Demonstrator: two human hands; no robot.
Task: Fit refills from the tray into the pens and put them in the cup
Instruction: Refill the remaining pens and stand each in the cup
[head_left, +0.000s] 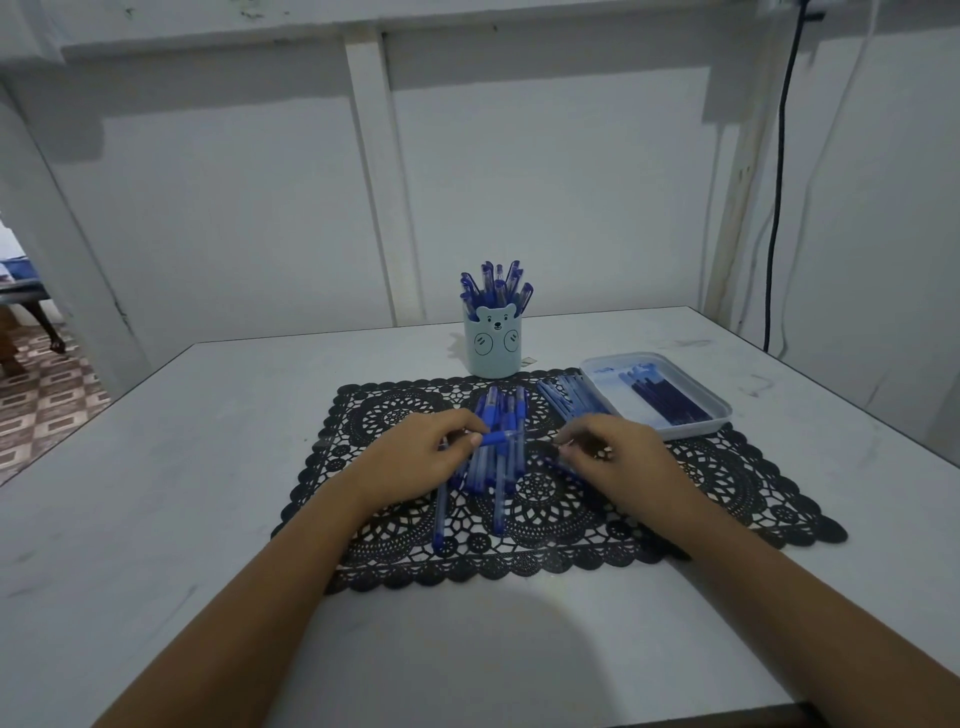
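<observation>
- Left hand (415, 457) pinched a blue-capped clear plastic pen (501, 438) over the white desk's (156, 519) middle.
- Right hand (613, 457) curled narrow — its hold too dim to tell.
- Dark refills (667, 400) lay in the white plastic tray (719, 410), far-right corner.

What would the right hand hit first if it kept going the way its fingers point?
Probably the pen pinched by the left hand, held crosswise above the pen pile; the right hand points toward it. Depth is unclear.

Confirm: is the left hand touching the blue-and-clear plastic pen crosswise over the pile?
Touching. Head view: the left hand pinches the blue-and-clear plastic pen at its blue end.
</observation>
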